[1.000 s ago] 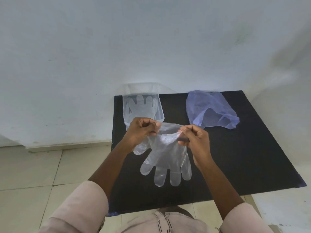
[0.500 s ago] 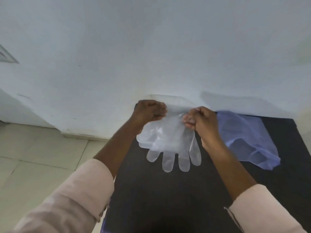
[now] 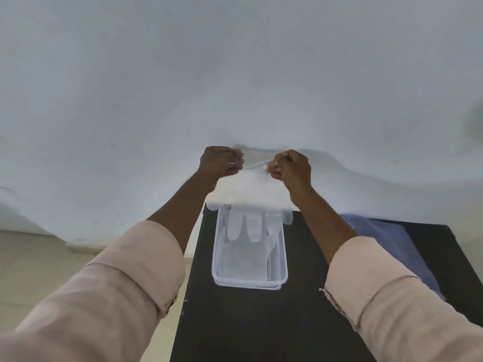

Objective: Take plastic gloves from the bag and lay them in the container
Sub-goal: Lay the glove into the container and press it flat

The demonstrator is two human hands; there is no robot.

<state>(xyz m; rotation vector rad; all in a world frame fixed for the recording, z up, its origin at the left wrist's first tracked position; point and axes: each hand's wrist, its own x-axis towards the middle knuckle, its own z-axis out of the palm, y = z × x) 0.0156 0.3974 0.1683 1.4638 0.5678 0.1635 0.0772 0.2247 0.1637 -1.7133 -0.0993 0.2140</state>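
Observation:
A clear plastic glove hangs stretched between my hands, cuff up and fingers down, its fingertips dipping over the far end of the clear rectangular container. My left hand pinches the cuff's left corner and my right hand pinches its right corner, both raised against the wall. Another clear glove lies flat inside the container. The bluish plastic bag lies on the black table to the right, partly hidden by my right forearm.
The black table stands against a white wall. Its left edge runs just left of the container, with beige floor tiles beyond. My pink sleeves fill the lower corners.
Both hands carried the glove forward and up, from over the table's middle to above the container's far end. The view tilted toward the wall.

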